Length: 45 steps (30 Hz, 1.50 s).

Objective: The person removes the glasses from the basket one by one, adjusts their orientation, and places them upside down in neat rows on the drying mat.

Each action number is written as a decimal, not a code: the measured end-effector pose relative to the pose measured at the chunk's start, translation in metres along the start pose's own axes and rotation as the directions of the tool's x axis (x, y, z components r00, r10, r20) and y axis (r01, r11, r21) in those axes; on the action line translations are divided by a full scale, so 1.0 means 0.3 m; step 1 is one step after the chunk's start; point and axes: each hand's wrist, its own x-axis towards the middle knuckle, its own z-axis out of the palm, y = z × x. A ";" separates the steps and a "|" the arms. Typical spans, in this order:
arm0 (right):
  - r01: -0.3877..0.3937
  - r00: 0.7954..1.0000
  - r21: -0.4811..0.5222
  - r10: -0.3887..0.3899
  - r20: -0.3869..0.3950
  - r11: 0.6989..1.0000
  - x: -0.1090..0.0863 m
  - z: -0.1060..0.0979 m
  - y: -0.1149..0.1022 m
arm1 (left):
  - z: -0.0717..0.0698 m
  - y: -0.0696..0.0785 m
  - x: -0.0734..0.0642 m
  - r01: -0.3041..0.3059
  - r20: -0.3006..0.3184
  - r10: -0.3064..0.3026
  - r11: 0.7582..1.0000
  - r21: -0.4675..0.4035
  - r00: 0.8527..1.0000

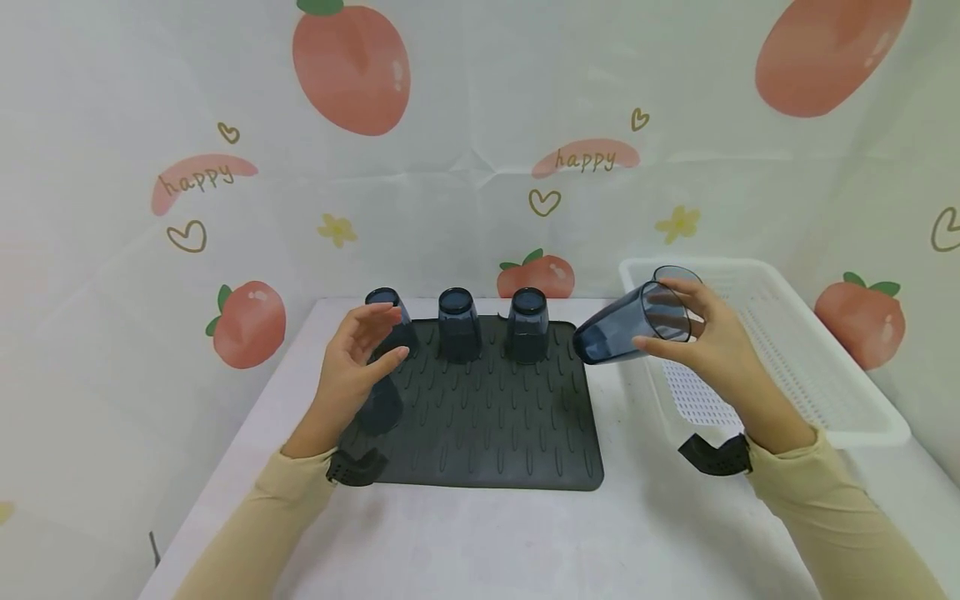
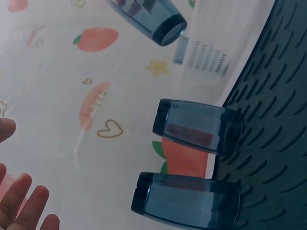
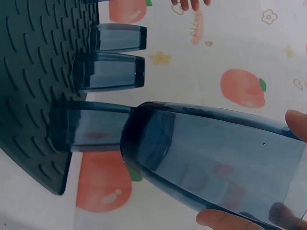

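My right hand (image 1: 712, 337) grips a clear blue glass (image 1: 615, 327) near its rim, with thumb and fingers around it. The glass is tilted, its thick base pointing left over the right edge of a black ridged drying mat (image 1: 480, 417). Along the mat's back stand upside-down blue glasses, one in the middle (image 1: 459, 327) and one to its right (image 1: 528, 327). My left hand (image 1: 352, 367) is raised over the mat's left side, fingers parted and holding nothing. It partly hides a back-left glass (image 1: 401, 333) and a nearer glass (image 1: 381, 408).
A white perforated basket (image 1: 832, 333) sits on the right of the white table (image 1: 480, 542). Behind the held glass, another glass rim (image 1: 675, 270) shows at the basket's left side. A fruit-printed sheet (image 1: 465, 217) hangs behind.
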 end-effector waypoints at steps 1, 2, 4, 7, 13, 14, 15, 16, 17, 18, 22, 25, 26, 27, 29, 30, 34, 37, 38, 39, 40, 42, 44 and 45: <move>0.002 1.000 0.007 -0.002 0.002 1.000 0.000 0.004 0.002 | 0.005 0.000 0.000 0.003 0.006 -0.003 1.000 -0.002 1.000; 0.001 1.000 0.012 -0.001 0.004 1.000 -0.001 0.008 0.003 | 0.010 0.001 0.001 0.005 0.013 -0.005 1.000 -0.001 1.000; 0.007 1.000 0.016 -0.007 0.008 1.000 -0.001 0.016 0.004 | 0.020 0.002 0.002 0.008 0.029 -0.008 1.000 0.000 1.000; 0.008 1.000 0.031 -0.009 0.016 0.999 -0.005 0.026 0.003 | 0.035 0.004 0.004 0.019 0.054 -0.018 1.000 -0.006 0.998; 0.013 1.000 0.059 -0.014 0.020 0.998 -0.009 0.043 0.002 | 0.062 -0.005 0.010 0.053 0.101 -0.053 0.999 -0.004 0.994; 0.013 1.000 0.060 -0.014 0.020 0.998 -0.009 0.045 0.004 | 0.066 -0.008 0.011 0.057 0.106 -0.057 0.998 -0.001 0.993; 0.012 1.000 0.064 -0.013 0.021 0.998 -0.010 0.047 0.005 | 0.071 -0.012 0.011 0.060 0.109 -0.059 0.998 -0.001 0.992; 0.007 1.000 0.068 -0.008 0.019 0.998 -0.010 0.049 0.006 | 0.075 -0.017 0.011 0.060 0.112 -0.059 0.998 -0.002 0.992; 0.002 1.000 0.074 -0.003 0.018 0.997 -0.011 0.051 0.006 | 0.080 -0.020 0.011 0.060 0.114 -0.059 0.998 -0.003 0.992; 0.002 1.000 0.075 -0.003 0.017 0.997 -0.011 0.054 0.007 | 0.085 -0.024 0.011 0.060 0.116 -0.060 0.998 -0.002 0.991; 0.007 1.000 0.083 -0.008 0.014 0.997 -0.017 0.061 0.007 | 0.105 -0.036 0.009 0.061 0.131 -0.060 0.998 -0.003 0.990; 0.026 1.000 0.101 -0.028 0.014 0.995 -0.021 0.067 0.003 | 0.119 -0.040 0.010 0.060 0.146 -0.060 0.998 0.003 0.987; 0.028 0.999 0.114 -0.030 0.013 0.993 -0.023 0.069 0.000 | 0.123 -0.041 0.010 0.062 0.150 -0.062 0.998 0.004 0.987; 0.031 0.999 0.125 -0.033 0.013 0.992 -0.024 0.072 -0.003 | 0.126 -0.044 0.011 0.062 0.153 -0.062 0.998 0.006 0.986; 0.034 0.999 0.145 -0.036 0.012 0.989 -0.026 0.077 -0.009 | 0.130 -0.050 0.013 0.058 0.159 -0.059 0.998 0.010 0.986; 0.034 0.999 0.153 -0.037 0.011 0.988 -0.028 0.079 -0.012 | 0.132 -0.053 0.014 0.058 0.161 -0.059 0.998 0.008 0.985; 0.041 0.999 0.177 -0.043 0.010 0.983 -0.032 0.084 -0.018 | 0.140 -0.059 0.021 0.065 0.170 -0.064 0.998 0.003 0.983; 0.048 0.999 0.212 -0.051 0.010 0.976 -0.034 0.087 -0.019 | 0.150 -0.056 0.026 0.070 0.181 -0.068 0.998 -0.007 0.981; 0.053 0.998 0.233 -0.057 0.010 0.971 -0.035 0.088 -0.019 | 0.153 -0.055 0.028 0.069 0.184 -0.067 0.998 -0.009 0.981; 0.058 0.998 0.252 -0.063 0.010 0.966 -0.035 0.089 -0.020 | 0.157 -0.054 0.029 0.068 0.187 -0.064 0.998 -0.010 0.980; 0.063 0.998 0.269 -0.068 0.010 0.961 -0.035 0.091 -0.021 | 0.161 -0.051 0.031 0.067 0.189 -0.063 0.998 -0.013 0.980; 0.073 0.997 0.288 -0.078 0.006 0.955 -0.036 0.094 -0.022 | 0.170 -0.048 0.034 0.069 0.193 -0.065 0.998 -0.014 0.979; 0.078 0.997 0.289 -0.082 0.001 0.954 -0.037 0.099 -0.024 | 0.178 -0.044 0.037 0.074 0.203 -0.069 0.997 -0.017 0.977; 0.078 0.997 0.286 -0.081 -0.002 0.955 -0.038 0.101 -0.024 | 0.182 -0.043 0.038 0.078 0.208 -0.072 0.997 -0.024 0.976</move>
